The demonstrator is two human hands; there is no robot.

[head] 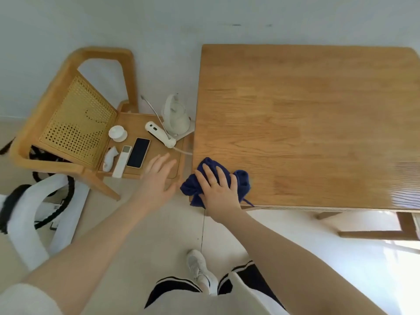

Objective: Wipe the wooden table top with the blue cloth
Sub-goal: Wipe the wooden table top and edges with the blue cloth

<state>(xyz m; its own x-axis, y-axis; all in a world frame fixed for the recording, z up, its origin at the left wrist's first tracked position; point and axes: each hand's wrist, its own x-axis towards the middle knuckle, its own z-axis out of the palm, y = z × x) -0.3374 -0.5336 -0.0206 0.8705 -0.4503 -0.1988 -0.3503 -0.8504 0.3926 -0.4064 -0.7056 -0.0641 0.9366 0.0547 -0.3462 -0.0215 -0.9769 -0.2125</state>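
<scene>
A bunched dark blue cloth [242,178] lies on the near left corner of the wooden table top [306,123], partly hanging over the edge. My right hand [218,189] lies flat on the cloth with straight fingers and presses it onto the wood. Left of the table, my left hand [159,178] hovers with spread fingers above the front edge of a chair seat and holds nothing.
A wooden chair [68,123] with a cane back stands left of the table. Its seat carries a phone [138,152], a white remote [122,160], a small white lidded cup [117,133], a white kettle [176,117] and a white pump device [159,134]. White frames stand at lower left.
</scene>
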